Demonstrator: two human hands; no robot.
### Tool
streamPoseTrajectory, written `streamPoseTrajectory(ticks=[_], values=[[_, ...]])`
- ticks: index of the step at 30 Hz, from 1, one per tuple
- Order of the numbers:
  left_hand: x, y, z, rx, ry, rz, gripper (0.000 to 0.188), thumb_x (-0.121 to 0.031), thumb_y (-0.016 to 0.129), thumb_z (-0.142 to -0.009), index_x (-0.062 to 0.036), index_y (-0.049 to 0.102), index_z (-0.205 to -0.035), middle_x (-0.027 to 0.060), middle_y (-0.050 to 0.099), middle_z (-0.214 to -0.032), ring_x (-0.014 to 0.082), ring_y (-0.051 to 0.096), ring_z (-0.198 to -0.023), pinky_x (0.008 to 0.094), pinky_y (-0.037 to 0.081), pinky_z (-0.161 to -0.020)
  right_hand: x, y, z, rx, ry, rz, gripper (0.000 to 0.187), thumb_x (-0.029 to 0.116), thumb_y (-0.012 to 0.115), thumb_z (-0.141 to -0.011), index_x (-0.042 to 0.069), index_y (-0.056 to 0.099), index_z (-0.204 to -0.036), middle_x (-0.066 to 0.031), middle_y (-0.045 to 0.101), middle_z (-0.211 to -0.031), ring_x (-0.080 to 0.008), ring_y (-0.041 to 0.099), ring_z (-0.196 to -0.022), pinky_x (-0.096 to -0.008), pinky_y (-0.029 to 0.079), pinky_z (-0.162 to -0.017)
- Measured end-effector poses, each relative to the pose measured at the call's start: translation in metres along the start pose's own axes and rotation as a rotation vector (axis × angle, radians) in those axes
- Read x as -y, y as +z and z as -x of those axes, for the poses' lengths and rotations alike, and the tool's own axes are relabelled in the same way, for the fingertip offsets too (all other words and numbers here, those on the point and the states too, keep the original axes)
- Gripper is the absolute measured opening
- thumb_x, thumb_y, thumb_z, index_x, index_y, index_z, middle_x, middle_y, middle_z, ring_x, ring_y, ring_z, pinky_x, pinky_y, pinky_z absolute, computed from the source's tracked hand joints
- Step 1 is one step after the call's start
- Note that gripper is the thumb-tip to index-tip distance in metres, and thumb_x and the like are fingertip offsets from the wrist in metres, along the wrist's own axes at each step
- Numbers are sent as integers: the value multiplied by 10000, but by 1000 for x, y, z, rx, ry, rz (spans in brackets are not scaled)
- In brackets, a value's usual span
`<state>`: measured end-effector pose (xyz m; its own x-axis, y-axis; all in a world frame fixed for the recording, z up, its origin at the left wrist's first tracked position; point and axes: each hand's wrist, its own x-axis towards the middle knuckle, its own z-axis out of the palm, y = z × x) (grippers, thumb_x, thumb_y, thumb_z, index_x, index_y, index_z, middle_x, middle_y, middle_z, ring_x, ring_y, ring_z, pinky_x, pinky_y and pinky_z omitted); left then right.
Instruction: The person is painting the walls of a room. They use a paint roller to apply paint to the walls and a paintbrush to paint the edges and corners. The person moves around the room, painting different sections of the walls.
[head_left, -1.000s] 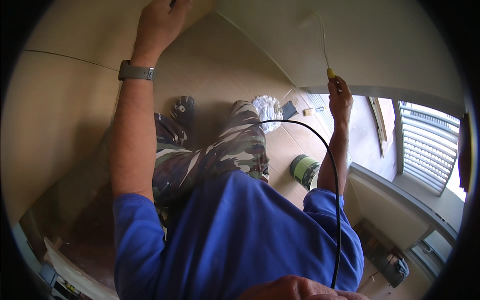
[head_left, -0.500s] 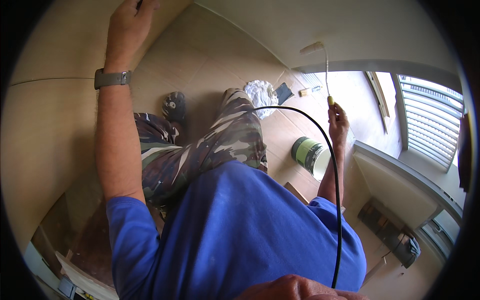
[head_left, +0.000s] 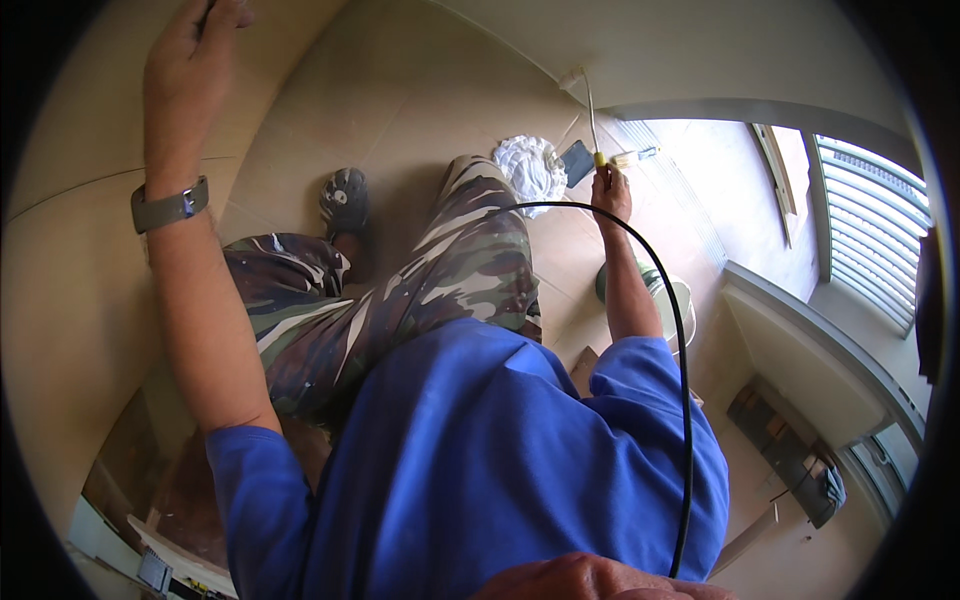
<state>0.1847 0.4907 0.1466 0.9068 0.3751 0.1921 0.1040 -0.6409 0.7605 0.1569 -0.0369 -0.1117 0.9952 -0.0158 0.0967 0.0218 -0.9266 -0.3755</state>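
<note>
Up top, my left hand is raised flat against the beige wall, fingers curled around something thin and dark that I cannot make out; a grey watch sits on that wrist. My right hand is stretched out lower down, clenched around the yellow grip of a thin paint roller, whose small white head touches the wall at the corner. Just beside that hand, on the tiled floor, lie a crumpled white rag and a dark scraper. A green paint bucket stands under my right forearm, and a black cable arcs over my shoulder.
</note>
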Motion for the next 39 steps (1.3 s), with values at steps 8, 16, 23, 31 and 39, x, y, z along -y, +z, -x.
streamPoseTrajectory(ticks=[8, 16, 23, 31, 39], values=[[-16, -9, 12, -18, 19, -85, 378, -382, 485, -919, -91, 609, -1126, -9, 630, -883, 25, 385, -618, 190, 320, -554, 18, 58, -33, 31, 11, -74, 325, 216, 543, -842, 60, 510, -1125, -179, 571, -1020, -369, 553, -926, -447, 459, -764], [-14, -5, 9, -63, 85, -118, 345, -350, 520, -902, -54, 621, -1049, 31, 650, -832, 116, 528, -632, 266, 404, -574, 90, 98, -74, 61, 26, -138, 325, 261, 524, -842, 119, 481, -1131, -184, 549, -1011, -394, 568, -871, -476, 473, -731], [-19, -6, 11, -30, 19, -89, 345, -332, 497, -925, -52, 619, -1087, 10, 636, -856, 56, 498, -744, 198, 378, -661, 46, 76, -46, 44, 62, -47, 331, 231, 523, -848, 121, 474, -1156, -169, 545, -1037, -365, 565, -901, -447, 479, -741], [-12, 0, 6, 35, 101, -88, 350, -342, 507, -922, -56, 618, -1089, 14, 633, -854, 69, 521, -800, 203, 386, -715, 1, 13, 15, -15, 163, -115, 310, 209, 508, -880, 42, 488, -1140, -145, 568, -891, -289, 580, -794, -398, 481, -685], [-29, 3, 6, 57, 150, -54, 352, -340, 505, -923, -47, 618, -1083, 21, 634, -855, 77, 552, -841, 207, 402, -776, 62, -52, 1, 192, 846, -1254, 175, 129, 527, -867, -30, 541, -937, -31, 489, -670, -104, 467, -515, -231, 380, -450]])
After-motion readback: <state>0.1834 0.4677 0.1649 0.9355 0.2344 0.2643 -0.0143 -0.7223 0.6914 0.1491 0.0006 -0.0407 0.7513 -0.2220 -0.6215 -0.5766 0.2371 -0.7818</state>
